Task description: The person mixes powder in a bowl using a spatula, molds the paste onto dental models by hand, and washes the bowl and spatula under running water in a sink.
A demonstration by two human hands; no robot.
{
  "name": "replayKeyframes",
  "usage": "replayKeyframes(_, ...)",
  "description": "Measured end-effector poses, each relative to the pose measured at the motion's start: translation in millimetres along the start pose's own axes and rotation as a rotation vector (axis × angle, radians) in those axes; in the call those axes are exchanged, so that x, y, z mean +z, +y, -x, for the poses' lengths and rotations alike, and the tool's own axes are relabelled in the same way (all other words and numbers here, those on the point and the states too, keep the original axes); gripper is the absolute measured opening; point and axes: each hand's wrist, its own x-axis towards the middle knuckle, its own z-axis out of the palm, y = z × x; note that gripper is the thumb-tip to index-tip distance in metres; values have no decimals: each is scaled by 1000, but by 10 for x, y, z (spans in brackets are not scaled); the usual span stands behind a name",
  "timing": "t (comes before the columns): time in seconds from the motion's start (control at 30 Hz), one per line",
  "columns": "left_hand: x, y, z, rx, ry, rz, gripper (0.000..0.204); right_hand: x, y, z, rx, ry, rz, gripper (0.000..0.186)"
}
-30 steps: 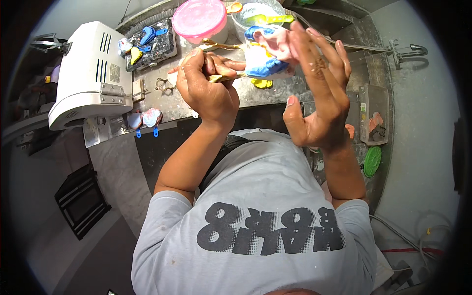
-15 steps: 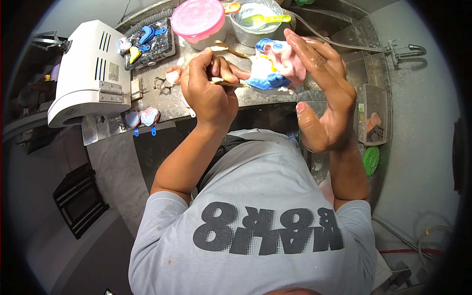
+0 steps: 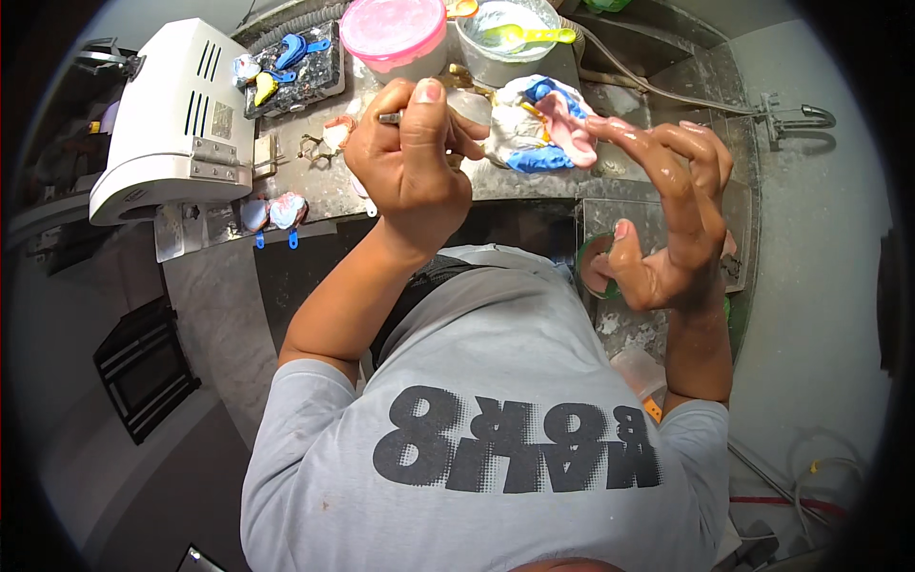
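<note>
Above the worktop's front edge is a lumpy dental cast of white plaster with blue and pink parts and a little yellow between them. Brass-coloured metal pieces show at its left side, apparently the frame of a dental articulator. My left hand is closed around this frame, thumb upward, and a short metal end sticks out by the fingers. Most of the frame is hidden by that hand. My right hand, wet-looking, is open with fingers spread. Its index fingertip is at the cast's pink right edge; whether it touches, I cannot tell.
A white machine stands at left, beside a black speckled box bearing blue impression trays. Behind are a pink-lidded tub and a bowl with a green spoon. More filled trays lie at the front edge. A tap is at right.
My right hand has drawn away rightward and down from the cast, its fingers spreading. My left hand has turned thumb-up, and the cast has shifted slightly right, showing more white plaster.
</note>
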Motion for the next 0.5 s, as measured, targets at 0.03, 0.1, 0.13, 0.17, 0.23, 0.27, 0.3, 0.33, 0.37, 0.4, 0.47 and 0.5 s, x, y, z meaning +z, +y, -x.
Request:
replayKeyframes(0.03,24,13,9,11,6,15,31,9,-11,5,32,-1,12,62)
replayKeyframes(0.1,69,34,32,-15,52,-67,36,42,-37,14,-1,14,50,62)
replayKeyframes(0.13,81,39,38,-6,58,-70,36,57,-44,13,4,25,74,63)
replayKeyframes(0.17,88,42,45,18,57,-92,35,72,-51,12,3,25,73,63)
replayKeyframes(0.23,87,38,55,42,56,-116,34,93,-61,5,19,12,76,63)
replayKeyframes(0.27,82,31,57,92,40,-141,34,99,-66,-1,20,13,75,63)
replayKeyframes(0.3,73,26,62,141,24,-165,33,103,-75,-5,24,36,71,63)
replayKeyframes(0.33,67,13,60,141,23,-167,33,106,-85,-9,44,75,52,63)
replayKeyframes(0.37,62,-1,54,255,13,-205,33,109,-97,-16,29,60,66,63)
replayKeyframes(0.4,55,-7,52,351,-6,-259,33,110,-113,-22,22,41,93,62)
replayKeyframes(0.47,45,-18,49,384,-18,-274,32,109,-144,-36,14,22,122,61)
replayKeyframes(0.5,39,-19,51,404,-29,-299,31,107,-159,-42,19,65,133,61)
